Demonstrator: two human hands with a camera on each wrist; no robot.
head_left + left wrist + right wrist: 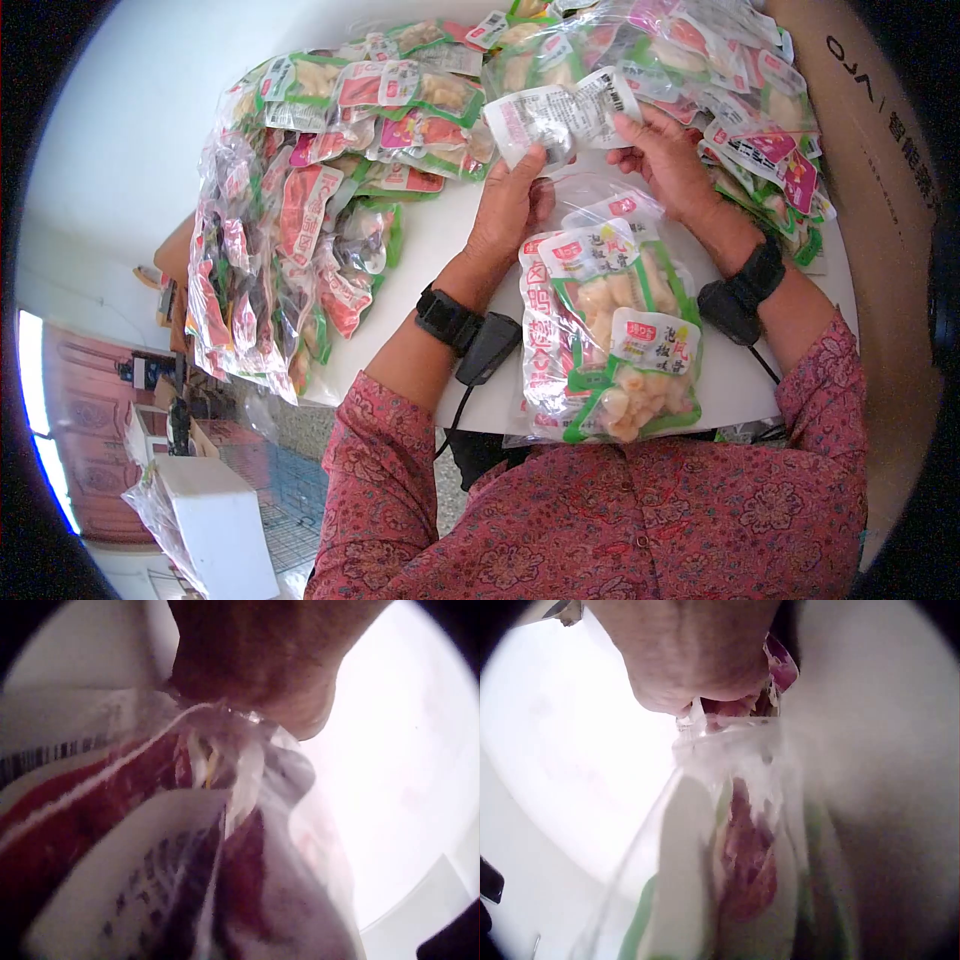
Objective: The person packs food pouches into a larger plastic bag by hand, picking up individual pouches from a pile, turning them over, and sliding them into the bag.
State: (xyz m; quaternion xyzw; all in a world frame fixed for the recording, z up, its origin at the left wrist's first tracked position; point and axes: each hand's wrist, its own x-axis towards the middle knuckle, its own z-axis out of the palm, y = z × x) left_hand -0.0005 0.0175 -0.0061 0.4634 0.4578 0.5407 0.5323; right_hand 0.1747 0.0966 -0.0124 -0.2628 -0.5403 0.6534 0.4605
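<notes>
Both hands hold a white printed food packet (530,118) with dark lettering and a see-through patch, raised above the near side of the table. My left hand (508,205) pinches its lower left part, thumb on top. The right hand (675,168) grips its right end between thumb and fingers. Just below the hands lies a clear plastic bag (600,195) filled with snack packets (655,345), pale pieces showing through green-edged windows. In the left wrist view, the hand (262,667) hides its own fingertips. The right wrist view has the hand (697,656) above the bag's clear rim (731,739).
A large heap of filled clear bags (290,220) covers the table's left side. Another heap (690,60) spreads along the back and right. The white tabletop (420,270) shows between. A cardboard box (880,200) stands at the right, and a white box (215,530) lower left.
</notes>
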